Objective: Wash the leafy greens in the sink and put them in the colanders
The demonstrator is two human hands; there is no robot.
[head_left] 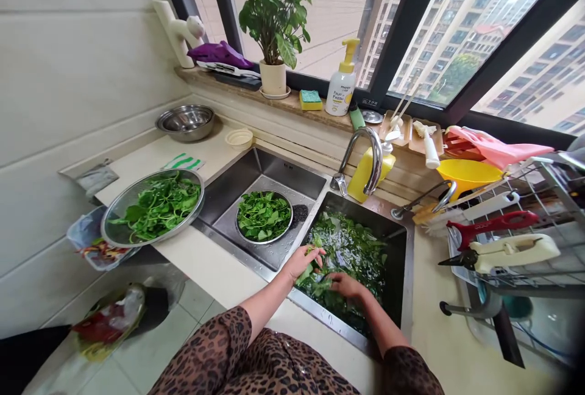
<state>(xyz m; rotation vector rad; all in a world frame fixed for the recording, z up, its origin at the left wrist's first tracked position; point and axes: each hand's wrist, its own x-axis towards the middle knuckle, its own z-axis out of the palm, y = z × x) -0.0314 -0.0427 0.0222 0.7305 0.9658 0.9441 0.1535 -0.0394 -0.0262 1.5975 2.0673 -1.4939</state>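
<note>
Over the left part of the water-filled right sink basin, my left hand has its fingers curled together, with a bit of green leaf at the fingertips. Lower and further right, my right hand is closed on a few leafy greens at the water's surface. Many more leafy greens float and lie under water around both hands. In the left basin, a round metal colander holds picked leaves. A larger mesh strainer with long-stemmed greens rests on the counter's left edge.
A curved faucet rises behind the basins, beside a yellow detergent bottle. Stacked steel bowls stand at the back left. A dish rack with scissors borders the right side. A soap pump bottle and potted plant line the sill.
</note>
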